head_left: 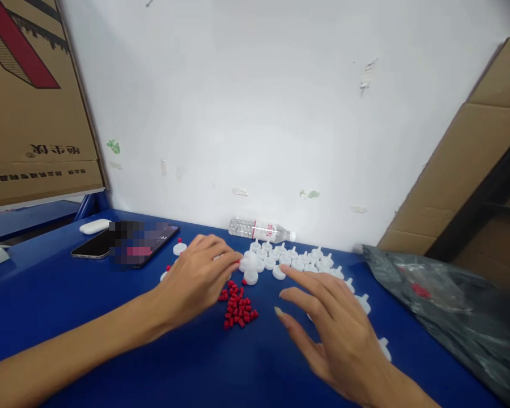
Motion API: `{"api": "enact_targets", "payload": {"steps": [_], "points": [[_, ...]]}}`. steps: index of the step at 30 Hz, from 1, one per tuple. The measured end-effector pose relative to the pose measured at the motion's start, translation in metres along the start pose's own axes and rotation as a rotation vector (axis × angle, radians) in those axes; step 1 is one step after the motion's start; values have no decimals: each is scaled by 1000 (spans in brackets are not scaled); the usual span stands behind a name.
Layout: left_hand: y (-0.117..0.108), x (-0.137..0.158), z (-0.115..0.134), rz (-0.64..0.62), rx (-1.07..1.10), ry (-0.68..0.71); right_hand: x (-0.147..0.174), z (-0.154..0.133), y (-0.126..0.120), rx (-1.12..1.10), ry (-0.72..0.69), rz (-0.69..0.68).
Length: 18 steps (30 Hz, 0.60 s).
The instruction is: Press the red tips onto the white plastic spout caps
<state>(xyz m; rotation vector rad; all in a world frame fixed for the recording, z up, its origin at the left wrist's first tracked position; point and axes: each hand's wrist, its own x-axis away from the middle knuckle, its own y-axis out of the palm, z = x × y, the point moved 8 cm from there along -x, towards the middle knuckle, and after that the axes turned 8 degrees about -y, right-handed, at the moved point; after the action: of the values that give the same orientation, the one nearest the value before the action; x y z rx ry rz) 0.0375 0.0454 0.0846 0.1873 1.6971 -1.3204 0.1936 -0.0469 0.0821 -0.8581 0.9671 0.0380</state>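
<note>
My left hand [204,271] is closed in a pinch, with a small red tip cap just showing at its fingertips. Right beside those fingertips is a blurred white nozzle cap [250,260]; whether the red piece sits on its spout I cannot tell. My right hand [329,326] is open, fingers spread, its index fingertip at or just over another white nozzle cap [279,273]. Between the hands lies a loose pile of red tip caps [239,309]. Left of my left hand stands a white nozzle cap with a red tip [179,247]; others are partly hidden by that hand.
Many white nozzle caps [297,263] stand spout up along the back right of the blue table [221,368]. A plastic bottle [261,229] lies against the wall. Phones [97,242] and a white case [94,226] are at left, a dark plastic bag [446,306] at right.
</note>
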Motion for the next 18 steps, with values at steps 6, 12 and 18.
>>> {"api": "enact_targets", "payload": {"steps": [6,12,18], "points": [[21,0,-48,-217,-104,-156,4,9,7,-25,67,-62],[29,3,-48,-242,9,-205,7,9,18,-76,93,-111],[33,2,-52,-252,12,-200,8,10,19,-96,106,-116]]}}
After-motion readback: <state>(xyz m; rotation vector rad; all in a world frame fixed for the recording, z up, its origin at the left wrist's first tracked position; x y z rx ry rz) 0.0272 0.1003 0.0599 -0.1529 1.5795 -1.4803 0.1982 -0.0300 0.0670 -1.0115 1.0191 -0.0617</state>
